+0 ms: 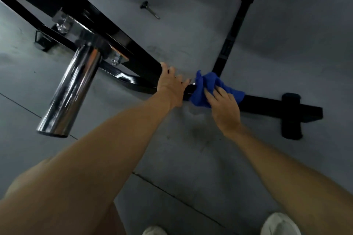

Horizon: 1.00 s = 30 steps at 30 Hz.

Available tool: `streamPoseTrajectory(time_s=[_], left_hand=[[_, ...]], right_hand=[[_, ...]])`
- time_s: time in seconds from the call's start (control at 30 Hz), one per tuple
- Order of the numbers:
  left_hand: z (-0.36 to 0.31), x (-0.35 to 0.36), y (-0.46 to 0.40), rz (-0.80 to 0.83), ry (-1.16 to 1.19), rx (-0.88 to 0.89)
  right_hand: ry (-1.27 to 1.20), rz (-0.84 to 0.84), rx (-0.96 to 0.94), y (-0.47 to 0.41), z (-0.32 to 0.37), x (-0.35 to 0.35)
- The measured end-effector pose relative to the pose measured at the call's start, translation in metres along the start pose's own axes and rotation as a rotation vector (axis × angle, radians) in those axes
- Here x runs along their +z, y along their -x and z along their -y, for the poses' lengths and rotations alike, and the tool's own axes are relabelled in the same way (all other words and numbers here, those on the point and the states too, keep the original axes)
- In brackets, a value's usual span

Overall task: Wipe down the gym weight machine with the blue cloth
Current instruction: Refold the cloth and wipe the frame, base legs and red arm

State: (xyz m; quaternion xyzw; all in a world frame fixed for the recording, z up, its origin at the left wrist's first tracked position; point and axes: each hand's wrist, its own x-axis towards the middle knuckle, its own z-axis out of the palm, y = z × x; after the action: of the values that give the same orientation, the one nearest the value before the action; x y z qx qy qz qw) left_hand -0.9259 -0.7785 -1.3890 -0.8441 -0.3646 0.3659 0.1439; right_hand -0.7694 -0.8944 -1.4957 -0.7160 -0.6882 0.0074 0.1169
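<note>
The weight machine's black steel frame point(99, 30) runs from the upper left down to a base bar point(267, 104) lying on the floor. A blue cloth point(202, 89) is bunched over that base bar near its joint with an upright black post point(235, 30). My right hand point(223, 105) presses the cloth onto the bar with straight fingers. My left hand point(172, 86) rests on the frame just left of the cloth, fingers spread over the end of the slanted beam.
A chrome plate-loading peg point(72, 89) sticks out toward me at the left. A loose black-handled pin point(150, 10) lies on the grey floor beyond the frame. A black rubber foot point(291, 118) wraps the bar's right end. My white shoes point(280, 224) show at the bottom.
</note>
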Motion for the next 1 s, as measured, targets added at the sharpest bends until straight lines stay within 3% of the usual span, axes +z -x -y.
streamPoseTrajectory(time_s=[0.1,0.17,0.3,0.37,0.53,0.63,0.73,0.8,0.9,1.0], left_hand=[[-0.008,-0.001,-0.001,0.01,0.035,-0.004],[-0.012,0.001,-0.001,-0.008,0.052,-0.021],[-0.017,0.001,-0.006,-0.009,0.081,-0.034],[-0.021,-0.005,-0.007,0.024,0.089,-0.055],[-0.043,-0.022,-0.02,0.084,0.292,-0.013],[-0.075,-0.028,-0.029,0.01,0.509,0.207],[-0.115,-0.042,-0.035,-0.099,0.508,0.392],[-0.139,-0.054,-0.039,-0.133,0.516,0.424],[-0.169,-0.067,-0.044,-0.161,0.542,0.391],[-0.18,-0.074,-0.05,-0.189,0.548,0.42]], right_hand=[[0.041,-0.005,0.156,0.023,-0.03,-0.014],[0.06,-0.021,0.208,0.014,-0.015,-0.014],[-0.017,-0.028,-0.043,-0.022,0.047,0.004],[-0.041,-0.013,-0.071,-0.028,0.053,0.01],[0.062,-0.069,-0.022,0.023,-0.038,-0.003],[0.184,-0.056,0.162,0.076,-0.124,-0.026],[0.194,-0.077,0.402,0.095,-0.144,-0.034],[0.157,-0.13,0.362,0.085,-0.122,-0.025],[0.162,-0.167,0.127,0.07,-0.104,-0.015],[0.212,-0.198,0.234,0.085,-0.142,-0.019]])
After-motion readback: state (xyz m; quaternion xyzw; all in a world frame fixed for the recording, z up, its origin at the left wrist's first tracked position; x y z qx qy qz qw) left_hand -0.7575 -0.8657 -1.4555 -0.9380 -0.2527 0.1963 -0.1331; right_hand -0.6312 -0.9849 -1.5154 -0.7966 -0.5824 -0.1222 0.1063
